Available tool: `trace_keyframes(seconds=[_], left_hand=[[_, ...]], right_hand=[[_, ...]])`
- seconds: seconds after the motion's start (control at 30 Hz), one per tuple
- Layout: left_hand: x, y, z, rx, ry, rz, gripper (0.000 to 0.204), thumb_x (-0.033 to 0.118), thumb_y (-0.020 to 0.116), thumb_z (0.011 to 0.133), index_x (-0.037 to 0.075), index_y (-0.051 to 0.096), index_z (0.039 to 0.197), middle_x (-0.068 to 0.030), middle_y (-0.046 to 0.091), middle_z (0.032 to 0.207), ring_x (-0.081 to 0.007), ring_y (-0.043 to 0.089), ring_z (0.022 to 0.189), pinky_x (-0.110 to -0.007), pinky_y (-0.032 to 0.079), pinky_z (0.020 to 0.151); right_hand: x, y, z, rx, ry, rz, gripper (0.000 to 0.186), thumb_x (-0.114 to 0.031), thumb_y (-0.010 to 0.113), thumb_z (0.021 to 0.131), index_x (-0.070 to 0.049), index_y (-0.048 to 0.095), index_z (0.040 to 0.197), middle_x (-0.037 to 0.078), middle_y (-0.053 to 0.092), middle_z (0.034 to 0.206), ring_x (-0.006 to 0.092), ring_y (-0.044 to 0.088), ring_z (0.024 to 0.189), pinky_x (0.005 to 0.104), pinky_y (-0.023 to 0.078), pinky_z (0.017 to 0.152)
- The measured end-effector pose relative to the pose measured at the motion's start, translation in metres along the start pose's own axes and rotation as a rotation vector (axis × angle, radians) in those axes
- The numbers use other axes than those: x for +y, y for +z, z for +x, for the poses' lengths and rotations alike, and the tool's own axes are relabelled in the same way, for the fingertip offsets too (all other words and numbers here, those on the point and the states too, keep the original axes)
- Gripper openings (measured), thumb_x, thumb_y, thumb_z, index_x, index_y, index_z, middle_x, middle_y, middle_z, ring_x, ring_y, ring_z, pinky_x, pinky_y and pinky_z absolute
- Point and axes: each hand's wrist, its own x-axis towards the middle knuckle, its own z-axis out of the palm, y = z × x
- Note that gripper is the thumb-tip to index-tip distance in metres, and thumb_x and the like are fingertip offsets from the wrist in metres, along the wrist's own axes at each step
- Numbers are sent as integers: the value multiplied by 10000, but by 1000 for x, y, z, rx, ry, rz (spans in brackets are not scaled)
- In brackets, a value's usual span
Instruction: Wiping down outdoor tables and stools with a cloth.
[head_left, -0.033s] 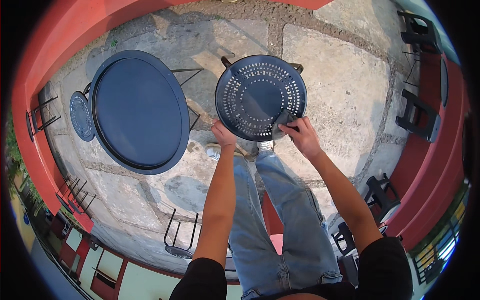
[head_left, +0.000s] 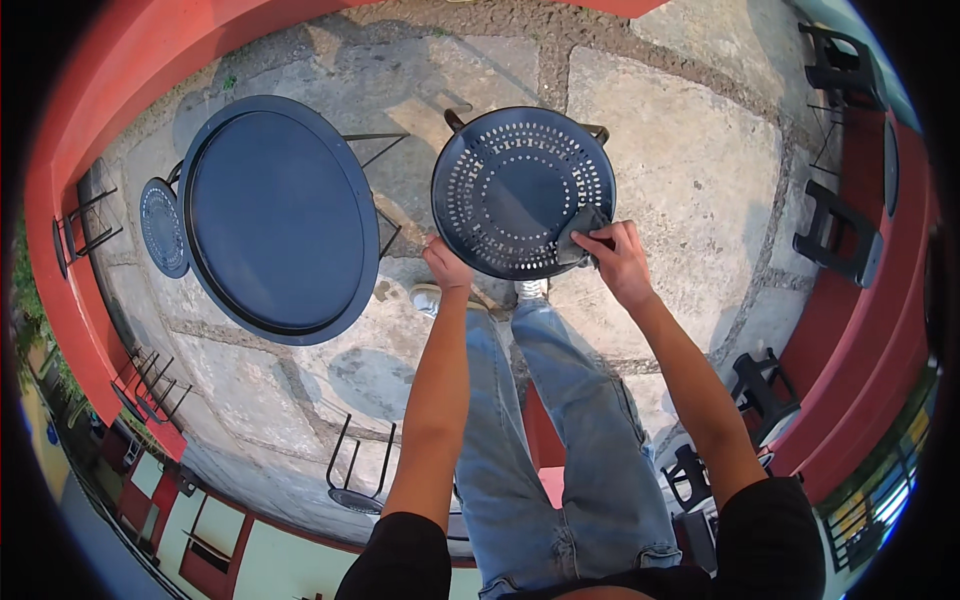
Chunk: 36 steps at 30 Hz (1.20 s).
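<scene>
A round dark metal stool (head_left: 515, 190) with a perforated seat stands in front of me. Two bent legs stick out beyond its far rim. At the near left edge, my left hand (head_left: 447, 265) is closed on the stool, its fingertips partly hidden by the rim. My right hand (head_left: 618, 258) pinches a dark grey cloth (head_left: 583, 232) and presses it on the seat near its right front rim. To the left stands a large round dark table (head_left: 280, 220) with a raised rim and thin metal legs.
Another perforated stool (head_left: 164, 228) sits left of the table. An upturned stool (head_left: 357, 500) lies near my left elbow. Black plastic stools (head_left: 838, 232) line the red wall (head_left: 850, 340) on the right. Red edging (head_left: 60, 200) curves along the left. Underfoot is stone paving (head_left: 670, 170).
My right hand has slid the cloth a little to the right and away from me along the seat's edge. My left hand keeps its place at the rim.
</scene>
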Motion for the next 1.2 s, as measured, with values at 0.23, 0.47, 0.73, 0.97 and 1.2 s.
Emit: trace_keyframes(seconds=[0.23,0.47,0.73,0.97,1.2], left_hand=[[-2,10,5,-94,114,-37,458,291,414,1081,-9,616,801,-224,668,810,-465,633,825,-539,454,765],[-11,-9,11,-59,170,57,504,299,375,1080,-9,664,805,-248,719,855,-472,664,836,-535,482,770],[10,-6,13,48,157,116,582,315,328,1117,14,596,697,-200,686,696,-497,636,715,-564,460,716],[33,0,1,-137,102,-27,586,256,310,1101,19,593,646,-254,631,659,-525,607,692,-581,451,650],[33,8,-3,-198,-166,-119,617,289,305,1113,0,696,733,-261,672,717,-497,655,720,-555,492,707]], right_hand=[[20,4,181,532,175,135,302,39,683,898,-121,835,1104,105,650,967,314,599,960,417,525,873],[-4,22,192,385,113,103,269,-5,630,930,-106,786,1125,101,658,1096,336,605,1080,436,536,955],[-73,52,232,342,-191,260,259,11,630,954,-82,742,1168,111,758,1192,327,674,1179,438,520,1059],[-80,53,171,-72,-415,324,276,118,688,797,-44,690,1021,105,680,1449,331,606,1387,485,462,1201],[-82,33,71,-427,-599,288,137,-20,684,857,-44,682,992,67,697,1423,278,616,1379,475,454,1218]])
